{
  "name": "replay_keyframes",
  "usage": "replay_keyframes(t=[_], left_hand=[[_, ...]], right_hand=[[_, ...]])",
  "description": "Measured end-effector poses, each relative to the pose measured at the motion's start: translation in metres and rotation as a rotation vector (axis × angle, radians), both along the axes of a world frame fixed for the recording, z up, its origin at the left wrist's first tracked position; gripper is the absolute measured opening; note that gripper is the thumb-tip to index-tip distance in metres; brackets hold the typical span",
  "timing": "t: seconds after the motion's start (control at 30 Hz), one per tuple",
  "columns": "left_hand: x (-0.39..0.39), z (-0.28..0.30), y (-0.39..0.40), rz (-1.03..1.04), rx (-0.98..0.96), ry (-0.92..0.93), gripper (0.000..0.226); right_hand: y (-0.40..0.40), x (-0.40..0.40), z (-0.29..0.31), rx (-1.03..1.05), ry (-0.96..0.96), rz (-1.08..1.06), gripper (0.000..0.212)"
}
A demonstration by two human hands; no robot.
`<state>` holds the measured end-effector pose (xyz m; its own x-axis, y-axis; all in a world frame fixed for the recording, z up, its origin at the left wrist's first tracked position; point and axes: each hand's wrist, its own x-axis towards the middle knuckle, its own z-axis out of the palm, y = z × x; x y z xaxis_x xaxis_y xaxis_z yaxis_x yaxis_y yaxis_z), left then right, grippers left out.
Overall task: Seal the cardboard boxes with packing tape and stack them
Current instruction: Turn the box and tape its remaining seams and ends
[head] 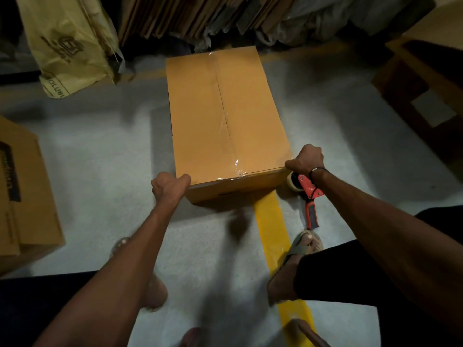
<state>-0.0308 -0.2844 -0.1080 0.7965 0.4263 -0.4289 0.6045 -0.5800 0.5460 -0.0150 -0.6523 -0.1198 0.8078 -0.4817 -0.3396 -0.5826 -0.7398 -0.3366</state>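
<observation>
A closed brown cardboard box (220, 116) stands on the grey floor in front of me, with clear tape running along its top centre seam. My left hand (167, 187) grips the box's near left corner, thumb on the top edge. My right hand (307, 159) grips the near right corner in the same way. A red and black tape dispenser (308, 196) with a roll of tape lies on the floor just behind my right wrist, beside the box.
Another cardboard box (22, 196) stands at the left. A yellow sack (67, 41) and flattened cartons (200, 16) lean at the back. Open brown boxes (426, 76) sit at the right. A yellow floor line (273, 231) runs under the box. My sandalled feet (298, 254) are close behind.
</observation>
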Motion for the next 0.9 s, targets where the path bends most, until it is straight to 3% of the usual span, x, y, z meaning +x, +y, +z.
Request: replay_keyframes(t=[0.17,0.37,0.57,0.73,0.9], left_hand=[[0.005,-0.001,-0.011,-0.151,0.128,0.018,0.042],[0.009,-0.002,-0.010,-0.145,0.103,0.085,0.049],[0.007,-0.008,-0.004,-0.034,-0.068,0.129,0.052],[0.007,-0.013,-0.002,0.149,-0.295,0.137,0.057],[0.004,-0.012,-0.007,0.167,-0.321,0.161,0.059]], right_hand=[[0.003,0.000,-0.001,0.019,-0.032,0.028,0.039],[0.025,-0.001,0.003,-0.079,0.027,0.128,0.028],[0.042,-0.009,0.007,-0.076,0.025,0.138,0.031],[0.027,-0.006,0.000,0.037,0.027,0.047,0.054],[0.019,-0.005,-0.009,0.232,0.012,-0.092,0.068]])
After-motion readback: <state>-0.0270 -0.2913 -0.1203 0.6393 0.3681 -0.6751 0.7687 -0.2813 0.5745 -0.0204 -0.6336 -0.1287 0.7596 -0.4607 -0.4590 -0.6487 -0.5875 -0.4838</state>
